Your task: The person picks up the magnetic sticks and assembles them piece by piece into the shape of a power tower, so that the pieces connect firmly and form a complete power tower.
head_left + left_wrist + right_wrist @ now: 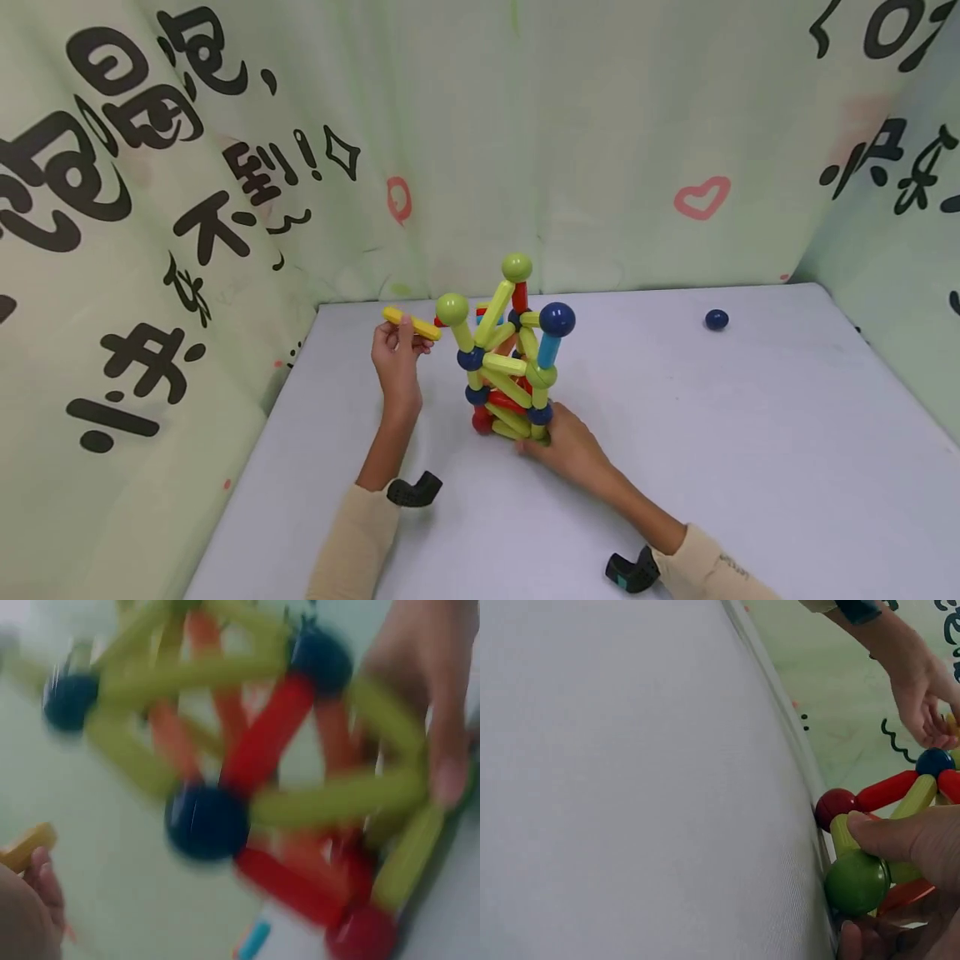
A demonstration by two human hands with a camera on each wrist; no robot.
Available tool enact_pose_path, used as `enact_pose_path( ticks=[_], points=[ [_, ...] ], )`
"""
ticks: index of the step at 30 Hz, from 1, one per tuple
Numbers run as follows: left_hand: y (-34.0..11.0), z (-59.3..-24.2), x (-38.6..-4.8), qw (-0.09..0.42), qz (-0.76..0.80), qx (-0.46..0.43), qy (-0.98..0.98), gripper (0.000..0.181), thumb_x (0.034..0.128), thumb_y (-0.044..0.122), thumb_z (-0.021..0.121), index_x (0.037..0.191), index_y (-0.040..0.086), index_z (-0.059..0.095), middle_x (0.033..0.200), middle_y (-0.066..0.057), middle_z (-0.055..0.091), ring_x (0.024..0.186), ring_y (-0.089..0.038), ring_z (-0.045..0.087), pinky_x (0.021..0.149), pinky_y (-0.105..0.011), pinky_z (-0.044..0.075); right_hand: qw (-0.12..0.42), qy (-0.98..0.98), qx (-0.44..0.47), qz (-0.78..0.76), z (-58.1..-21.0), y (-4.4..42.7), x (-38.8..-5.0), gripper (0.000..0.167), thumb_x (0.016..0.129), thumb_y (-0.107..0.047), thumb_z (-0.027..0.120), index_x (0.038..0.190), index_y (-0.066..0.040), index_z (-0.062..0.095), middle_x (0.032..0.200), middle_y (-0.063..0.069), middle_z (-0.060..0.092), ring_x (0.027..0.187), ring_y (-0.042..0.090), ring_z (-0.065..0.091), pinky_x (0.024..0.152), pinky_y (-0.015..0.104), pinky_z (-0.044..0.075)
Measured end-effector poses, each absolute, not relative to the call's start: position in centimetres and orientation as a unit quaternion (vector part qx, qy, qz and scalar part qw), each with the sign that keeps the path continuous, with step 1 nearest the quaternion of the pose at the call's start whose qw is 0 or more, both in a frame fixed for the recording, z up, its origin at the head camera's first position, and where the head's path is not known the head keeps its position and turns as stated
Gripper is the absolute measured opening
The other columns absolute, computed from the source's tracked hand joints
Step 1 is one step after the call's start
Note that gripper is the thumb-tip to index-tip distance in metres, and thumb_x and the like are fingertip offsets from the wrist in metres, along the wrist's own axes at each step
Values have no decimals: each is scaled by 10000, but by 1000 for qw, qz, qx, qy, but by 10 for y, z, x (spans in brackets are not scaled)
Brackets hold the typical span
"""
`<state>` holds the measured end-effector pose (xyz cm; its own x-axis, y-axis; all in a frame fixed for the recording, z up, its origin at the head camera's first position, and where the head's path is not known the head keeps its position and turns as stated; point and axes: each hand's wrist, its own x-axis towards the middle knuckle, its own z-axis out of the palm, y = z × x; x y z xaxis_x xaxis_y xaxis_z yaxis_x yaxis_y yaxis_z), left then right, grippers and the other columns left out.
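A tower of magnetic rods and balls (504,364), in lime, red, orange and blue, stands on the white table. My left hand (397,362), left of the tower, pinches a yellow magnetic rod (429,330) between thumb and fingers, level with the upper balls. Low on the tower's right side, my right hand (573,446) grips the base. In the right wrist view its thumb lies on a lime rod by a green ball (857,882), and a dark red ball (836,808) sits beside that. The left wrist view is blurred, with blue balls (208,821) joining red and lime rods.
A loose dark blue ball (716,320) lies on the table (720,433) at the back right. Behind the tower, red and blue pieces (482,314) are partly hidden. A pale green curtain (600,150) with black lettering hangs along the back and sides.
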<state>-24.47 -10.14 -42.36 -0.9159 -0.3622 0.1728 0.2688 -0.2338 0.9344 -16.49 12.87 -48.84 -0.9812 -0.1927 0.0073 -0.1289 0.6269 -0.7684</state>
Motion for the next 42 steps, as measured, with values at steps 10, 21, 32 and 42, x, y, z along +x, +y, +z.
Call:
enact_pose_path(
  ticks=[10,21,32,42],
  points=[
    [-48,-397,-164,287,-764,-142,-560,225,1000,134,550,1135,7,424,1021,-106,556,839,-167,647,771,-249,572,37,893,-121,-433,-487,128,-164,644,817,-193,793,1364,-49,485,1275,108,627,1145,236,607,988,470,495],
    [-29,-392,-163,240,-682,-181,-666,247,950,108,625,1132,-19,518,976,-173,678,756,-219,713,720,-304,595,36,890,-142,-431,-487,126,-164,653,835,-173,777,1387,-28,461,1306,136,609,1174,263,600,1017,485,473],
    [-35,-385,-169,214,-688,-157,-676,270,943,247,649,1047,-3,635,841,-168,733,605,-199,708,609,-324,590,44,891,-151,-426,-483,130,-164,672,837,-184,775,1406,-62,439,1306,105,606,1191,247,590,1032,484,465],
    [-50,-379,-175,363,-609,-149,-689,201,895,153,714,838,-2,600,655,-107,628,512,-123,566,499,-197,501,77,920,-104,-370,-435,146,-158,958,834,-455,743,1534,-70,215,1182,117,617,1004,242,627,763,353,571]
  ],
)
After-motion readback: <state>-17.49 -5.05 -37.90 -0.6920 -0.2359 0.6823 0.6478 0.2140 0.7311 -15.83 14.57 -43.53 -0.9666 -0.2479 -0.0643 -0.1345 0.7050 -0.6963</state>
